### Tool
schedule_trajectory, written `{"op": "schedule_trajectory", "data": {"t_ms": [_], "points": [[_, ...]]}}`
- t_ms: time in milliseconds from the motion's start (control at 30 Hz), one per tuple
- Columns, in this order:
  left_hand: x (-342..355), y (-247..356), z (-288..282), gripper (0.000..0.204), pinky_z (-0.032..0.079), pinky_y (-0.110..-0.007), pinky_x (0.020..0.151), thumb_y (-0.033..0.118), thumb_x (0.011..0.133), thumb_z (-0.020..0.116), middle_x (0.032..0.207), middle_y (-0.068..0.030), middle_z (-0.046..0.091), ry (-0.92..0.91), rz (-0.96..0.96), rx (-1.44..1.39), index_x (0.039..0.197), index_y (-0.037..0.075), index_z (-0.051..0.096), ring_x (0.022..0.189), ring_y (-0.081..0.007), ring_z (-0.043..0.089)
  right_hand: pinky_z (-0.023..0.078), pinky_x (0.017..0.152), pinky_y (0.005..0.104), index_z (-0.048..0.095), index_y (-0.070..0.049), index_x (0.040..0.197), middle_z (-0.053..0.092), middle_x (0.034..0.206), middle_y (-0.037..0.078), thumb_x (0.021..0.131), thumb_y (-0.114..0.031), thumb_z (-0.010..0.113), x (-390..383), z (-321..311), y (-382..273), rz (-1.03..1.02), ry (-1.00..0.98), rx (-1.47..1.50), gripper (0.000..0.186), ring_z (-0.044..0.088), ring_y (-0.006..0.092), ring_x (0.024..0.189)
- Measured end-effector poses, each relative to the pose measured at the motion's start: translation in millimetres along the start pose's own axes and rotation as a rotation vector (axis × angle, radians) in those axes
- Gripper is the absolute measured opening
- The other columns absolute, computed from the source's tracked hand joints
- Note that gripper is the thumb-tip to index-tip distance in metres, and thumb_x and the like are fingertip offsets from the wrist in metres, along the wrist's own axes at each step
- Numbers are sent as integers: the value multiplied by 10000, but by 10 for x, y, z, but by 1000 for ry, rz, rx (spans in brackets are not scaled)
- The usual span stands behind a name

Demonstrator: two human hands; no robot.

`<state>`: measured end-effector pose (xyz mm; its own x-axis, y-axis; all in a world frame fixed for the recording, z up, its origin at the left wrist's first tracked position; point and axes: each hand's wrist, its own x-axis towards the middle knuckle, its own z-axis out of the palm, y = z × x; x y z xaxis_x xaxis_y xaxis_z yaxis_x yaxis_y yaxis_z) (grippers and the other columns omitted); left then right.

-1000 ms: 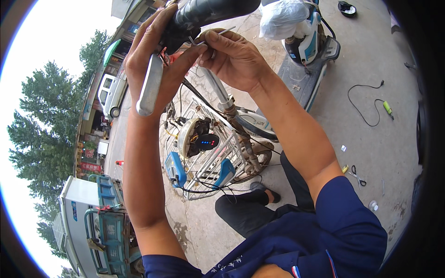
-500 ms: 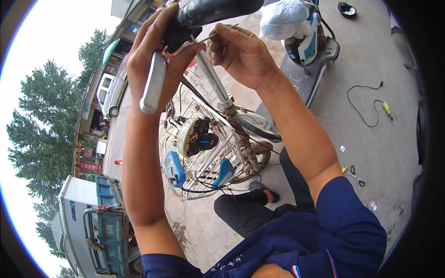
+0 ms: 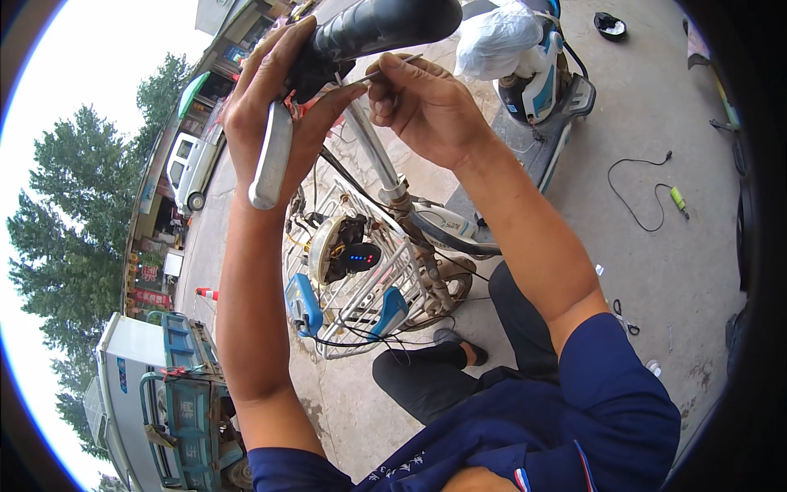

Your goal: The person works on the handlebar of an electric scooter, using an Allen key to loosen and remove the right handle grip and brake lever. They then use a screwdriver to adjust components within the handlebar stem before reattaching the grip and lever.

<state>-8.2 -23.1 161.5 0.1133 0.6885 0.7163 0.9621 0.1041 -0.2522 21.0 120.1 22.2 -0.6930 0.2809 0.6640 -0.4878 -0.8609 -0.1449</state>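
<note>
My left hand [image 3: 250,115] is closed round a black handlebar assembly with a thick black grip [image 3: 385,25] and a silver brake lever [image 3: 270,160], its thumb against a thin metal rod [image 3: 410,61]. My right hand [image 3: 434,115] pinches that rod beside the assembly, fingers curled. Below runs a silver steering stem [image 3: 373,152] with black cables. A white wire basket [image 3: 393,275] holds an opened headlight [image 3: 328,250] with wiring and a black panel showing small red and blue lights; blue plastic pieces [image 3: 305,307] hang beside it.
At the right stand a scooter [image 3: 549,115] with a bagged white bundle [image 3: 496,45], a black bowl-like object [image 3: 609,26], a corded green tool [image 3: 679,198] and scissors [image 3: 625,324]. At the left are a white vehicle [image 3: 184,168], a teal cargo truck [image 3: 184,402] and a traffic cone [image 3: 209,293].
Both hands stay on the handlebar and rod, with slight shifts of my right fingers and wrist to the right. The whole view has tilted and shifted a little.
</note>
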Motion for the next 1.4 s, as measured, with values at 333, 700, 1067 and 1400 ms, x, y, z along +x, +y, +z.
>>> {"op": "schedule_trajectory", "data": {"t_ms": [333, 700, 1067, 1400], "points": [[-17, -54, 4, 647, 557, -347, 939, 114, 721, 899, 1207, -138, 698, 14, 32, 3, 1307, 45, 636, 1079, -222, 694, 537, 634, 266, 712, 19, 1021, 725, 842, 110, 1005, -180, 619, 5, -14, -123, 55, -53, -53, 220, 669, 156, 704], [26, -39, 37, 661, 572, -369, 881, 200, 641, 932, 1187, -144, 696, 81, 61, 4, 1241, 74, 685, 1032, -299, 707, 532, 643, 276, 694, 38, 1066, 715, 854, 115, 1016, -212, 600, 5, -25, -5, 48, -52, 62, 271, 663, 172, 697], [-15, -55, 68, 655, 583, -344, 845, 182, 641, 926, 1195, -137, 700, 100, 22, -45, 1244, 80, 690, 979, -280, 725, 528, 598, 270, 722, 17, 1002, 706, 782, 94, 1004, -240, 614, 30, -47, -207, 57, -22, -219, 279, 653, 160, 642], [-1, 32, 60, 631, 576, -358, 861, 173, 663, 907, 1205, -143, 695, 104, 24, -30, 1248, 84, 688, 999, -306, 715, 516, 585, 274, 724, 11, 1008, 685, 756, 79, 1020, -267, 610, 23, -27, -240, 26, -32, -250, 301, 638, 155, 635]]}}
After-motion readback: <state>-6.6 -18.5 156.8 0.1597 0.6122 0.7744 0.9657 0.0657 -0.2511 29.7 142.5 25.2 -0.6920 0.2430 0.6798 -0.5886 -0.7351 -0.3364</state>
